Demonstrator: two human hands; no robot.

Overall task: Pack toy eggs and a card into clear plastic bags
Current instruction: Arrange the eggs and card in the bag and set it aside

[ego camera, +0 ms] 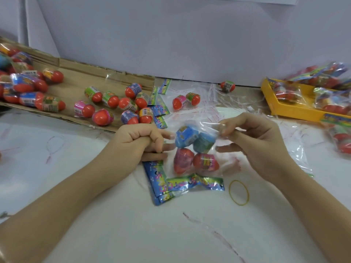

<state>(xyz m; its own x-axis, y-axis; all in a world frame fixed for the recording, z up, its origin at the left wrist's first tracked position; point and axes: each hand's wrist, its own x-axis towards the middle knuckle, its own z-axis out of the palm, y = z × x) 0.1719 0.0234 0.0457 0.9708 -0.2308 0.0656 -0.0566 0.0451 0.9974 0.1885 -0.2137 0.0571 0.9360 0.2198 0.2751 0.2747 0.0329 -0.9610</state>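
Bare forearms reach in from the lower edge across the white worktop [171,234], where I hold a clear plastic bag [206,127] between my hands. My right hand [254,141] pinches the bag's upper edge, thumb and forefinger clamped on the film. My left hand [138,143] is curled at the bag's left side with its fingers against the plastic; blur keeps me from telling whether they grip it. Four toy eggs [206,161] sit inside the bag, two blue-wrapped above two red, and a card [201,182] lies across its bottom. A stack of cards [153,179] lies just beside it, partly under my left hand, and a yellow rubber band [239,205] rests near my right wrist. At far left, loose eggs [112,99] spill over a flattened cardboard tray [76,78]. Empty bags [214,103] lie behind my hands. At far right, packed bags [326,95] fill a yellow tray [284,112].
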